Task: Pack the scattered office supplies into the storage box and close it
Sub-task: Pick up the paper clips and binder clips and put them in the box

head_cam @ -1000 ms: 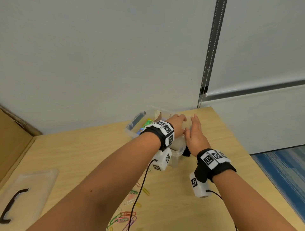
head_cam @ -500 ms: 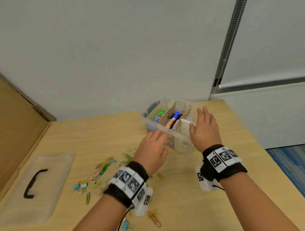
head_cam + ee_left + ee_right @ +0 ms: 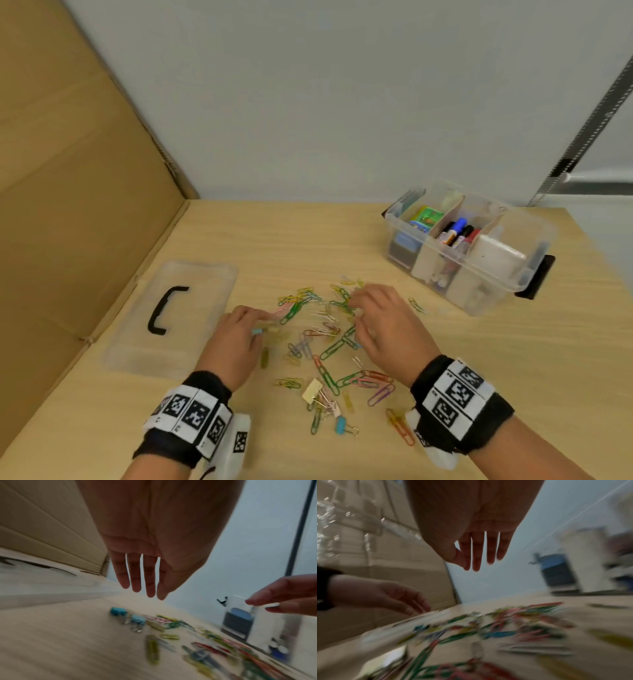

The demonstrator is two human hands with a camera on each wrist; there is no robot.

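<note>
Both hands are over the paper clips [image 3: 329,342] scattered on the wooden table [image 3: 513,377]; the left hand [image 3: 236,339] has its fingers straight and slightly spread, holding nothing; the right hand [image 3: 387,329] is also loose and empty, fingers just above the pile. Two small blue binder clips [image 3: 127,616] lie under the left fingertips. The storage box [image 3: 469,246] stands open at the far right with markers [image 3: 457,233] inside; its lid [image 3: 174,315] lies flat beside the left hand.

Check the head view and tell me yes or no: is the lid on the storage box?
No, the lid lies flat on the table, apart from the open storage box.
</note>
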